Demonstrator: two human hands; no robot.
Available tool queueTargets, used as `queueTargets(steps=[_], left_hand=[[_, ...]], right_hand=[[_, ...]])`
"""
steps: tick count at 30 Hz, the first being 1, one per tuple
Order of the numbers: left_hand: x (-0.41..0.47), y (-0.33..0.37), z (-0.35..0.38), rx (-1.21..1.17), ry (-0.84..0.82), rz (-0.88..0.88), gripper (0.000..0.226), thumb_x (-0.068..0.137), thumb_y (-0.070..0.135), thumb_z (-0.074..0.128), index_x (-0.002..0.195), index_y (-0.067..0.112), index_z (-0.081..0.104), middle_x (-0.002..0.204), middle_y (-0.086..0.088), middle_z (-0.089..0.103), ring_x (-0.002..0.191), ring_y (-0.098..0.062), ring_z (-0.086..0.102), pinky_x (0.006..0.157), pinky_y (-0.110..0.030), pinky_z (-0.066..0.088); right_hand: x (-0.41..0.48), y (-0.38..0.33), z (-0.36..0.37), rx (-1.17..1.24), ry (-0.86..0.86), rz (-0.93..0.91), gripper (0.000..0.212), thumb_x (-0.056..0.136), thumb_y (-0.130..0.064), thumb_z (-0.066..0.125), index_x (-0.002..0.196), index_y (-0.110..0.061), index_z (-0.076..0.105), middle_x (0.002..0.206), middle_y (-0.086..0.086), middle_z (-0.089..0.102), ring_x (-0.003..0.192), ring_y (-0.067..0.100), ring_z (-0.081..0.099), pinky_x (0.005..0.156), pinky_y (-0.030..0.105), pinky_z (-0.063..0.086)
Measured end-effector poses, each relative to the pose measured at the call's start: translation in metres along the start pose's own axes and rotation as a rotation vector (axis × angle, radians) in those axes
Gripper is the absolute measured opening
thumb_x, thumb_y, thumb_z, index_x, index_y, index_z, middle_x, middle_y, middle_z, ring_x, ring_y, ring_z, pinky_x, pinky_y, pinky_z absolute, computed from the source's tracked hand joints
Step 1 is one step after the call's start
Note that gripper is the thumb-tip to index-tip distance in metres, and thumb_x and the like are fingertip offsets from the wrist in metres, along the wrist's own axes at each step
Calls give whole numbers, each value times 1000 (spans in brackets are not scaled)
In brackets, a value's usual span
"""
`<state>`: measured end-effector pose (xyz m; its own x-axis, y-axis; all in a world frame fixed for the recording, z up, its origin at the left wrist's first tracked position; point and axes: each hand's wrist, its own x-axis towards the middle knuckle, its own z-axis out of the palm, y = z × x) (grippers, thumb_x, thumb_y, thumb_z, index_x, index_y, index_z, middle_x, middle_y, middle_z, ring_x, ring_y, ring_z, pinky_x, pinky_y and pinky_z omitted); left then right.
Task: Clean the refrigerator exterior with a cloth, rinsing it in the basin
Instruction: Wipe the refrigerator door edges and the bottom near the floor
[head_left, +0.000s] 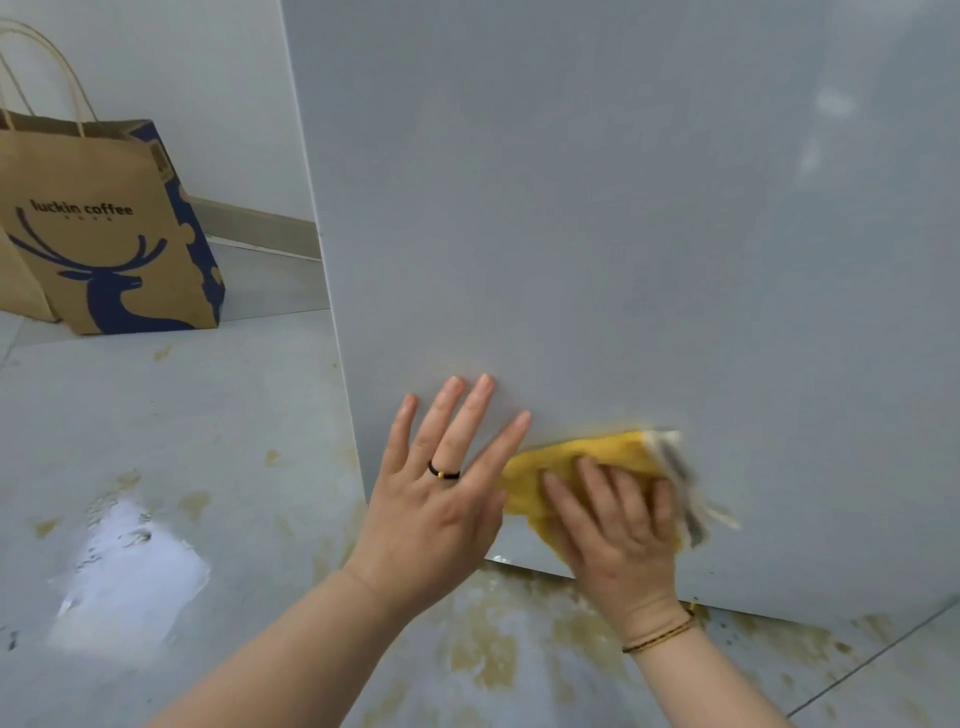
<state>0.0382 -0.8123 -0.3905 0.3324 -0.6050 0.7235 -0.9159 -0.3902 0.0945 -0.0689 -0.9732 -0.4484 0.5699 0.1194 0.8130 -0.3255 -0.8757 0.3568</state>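
The refrigerator's grey side panel (597, 208) fills the upper right of the view, down to its bottom edge near the floor. A yellow cloth (582, 457) with a blurred grey-white edge lies flat against the panel low down. My right hand (618, 540) presses on the cloth with its fingers spread over it. My left hand (441, 499), wearing a dark ring, rests flat on the panel just left of the cloth, fingers straight and spread. No basin is in view.
A brown paper coffee bag (109, 228) with a blue deer print stands on the floor at the upper left, by the wall. The grey tiled floor (208, 415) carries yellowish stains and a bright wet patch (130, 571) at the lower left.
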Motion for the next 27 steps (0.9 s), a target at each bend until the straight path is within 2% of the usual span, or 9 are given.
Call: queueTargets(steps=[3, 5, 9, 13, 18, 20, 23, 25, 27], left_hand=[[-4, -1, 5, 45, -18, 9, 56, 82, 28, 46, 136, 24, 32, 147, -5, 11, 143, -16, -3, 110, -46, 14], [-5, 3, 7, 48, -25, -12, 59, 82, 30, 44, 138, 26, 24, 151, -4, 4, 143, -17, -5, 110, -47, 12], [-6, 7, 7, 47, -36, -16, 61, 82, 30, 43, 137, 26, 20, 154, 3, -11, 143, -17, -7, 111, -44, 10], [-7, 4, 2, 47, -35, 17, 59, 81, 28, 43, 137, 25, 23, 154, -3, -2, 143, -16, -5, 112, -42, 11], [-16, 15, 14, 30, -63, 91, 59, 81, 27, 43, 137, 25, 26, 155, 5, -9, 143, -16, -3, 112, -44, 12], [-17, 18, 19, 25, -86, 92, 58, 80, 27, 43, 137, 23, 30, 155, 5, -9, 143, -19, -2, 112, -44, 12], [-17, 22, 23, 42, -85, 66, 52, 80, 27, 43, 131, 19, 38, 154, 4, -10, 143, -23, 0, 113, -43, 9], [-16, 24, 25, 53, -78, 59, 51, 80, 27, 43, 130, 19, 39, 154, 4, -11, 143, -20, -4, 113, -42, 8], [-17, 23, 26, 67, -82, 64, 51, 80, 27, 44, 130, 19, 39, 154, 4, -12, 142, -19, -6, 113, -41, 7]], right_hand=[[-18, 15, -6, 23, 35, 190, 47, 98, -37, 33, 143, -30, 22, 156, -1, 0, 143, 18, 3, 117, 44, 3], [-40, 10, -4, 33, -15, 259, 52, 99, -37, 30, 147, -29, 10, 156, -1, -5, 143, 19, -1, 117, 44, 3], [-75, 1, 1, 47, -167, 314, 53, 100, -37, 25, 148, -26, 4, 156, 2, -9, 143, 21, -5, 116, 45, 3], [-102, 11, -7, 14, -301, 252, 50, 100, -32, 15, 148, -24, 1, 155, 3, -11, 143, 21, -7, 115, 47, 3], [-74, -10, -21, 230, -226, 510, 56, 99, -44, 22, 147, -26, 1, 153, 6, 2, 143, 24, -1, 109, 53, 21], [-61, -13, -21, 235, -216, 538, 50, 99, -43, 22, 145, -29, 10, 154, 5, -4, 143, 23, -6, 106, 55, 17], [-69, -17, -11, 105, -289, 423, 41, 94, -25, 27, 135, -23, 22, 154, 10, -4, 141, 30, -1, 111, 48, 11], [-87, -24, -2, 42, -357, 203, 59, 76, -20, 39, 133, -24, 28, 148, 8, 6, 134, 30, 10, 112, 45, 7], [-102, -19, 7, -16, -451, -78, 63, 67, -23, 48, 128, -25, 35, 150, 4, 9, 137, 25, 11, 114, 41, -2]])
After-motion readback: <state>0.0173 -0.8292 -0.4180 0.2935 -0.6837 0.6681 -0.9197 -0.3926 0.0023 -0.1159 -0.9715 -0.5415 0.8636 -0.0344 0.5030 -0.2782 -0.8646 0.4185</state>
